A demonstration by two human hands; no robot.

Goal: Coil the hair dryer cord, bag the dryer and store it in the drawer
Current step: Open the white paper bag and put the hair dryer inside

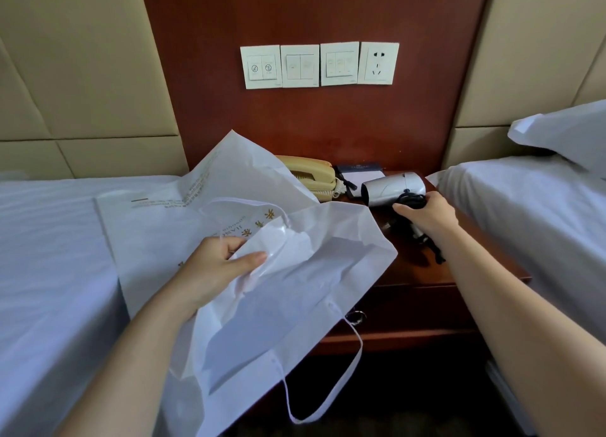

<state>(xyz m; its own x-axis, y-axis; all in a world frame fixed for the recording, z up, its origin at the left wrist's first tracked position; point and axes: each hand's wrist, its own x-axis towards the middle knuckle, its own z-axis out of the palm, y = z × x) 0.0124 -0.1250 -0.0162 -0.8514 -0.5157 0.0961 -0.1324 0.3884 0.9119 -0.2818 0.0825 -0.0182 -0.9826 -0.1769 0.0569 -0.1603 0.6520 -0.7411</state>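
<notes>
A silver hair dryer point(392, 187) lies on the dark wooden nightstand point(423, 269), nozzle pointing left. My right hand point(428, 213) grips its handle together with the coiled black cord point(414, 200); the plug end point(433, 246) sticks out below my wrist. A large white drawstring bag point(295, 272) with printed lettering spreads from the left bed across the nightstand's front. My left hand point(218, 266) pinches the bag's rim, holding its mouth apart. The drawer point(423, 308) under the nightstand top is closed, with a metal ring pull point(355, 317).
A beige telephone point(311, 174) and a notepad point(362, 174) sit at the back of the nightstand. White beds flank it left point(49, 256) and right point(524, 213), with a pillow point(567, 135) on the right one. Wall switches and a socket point(378, 63) are above.
</notes>
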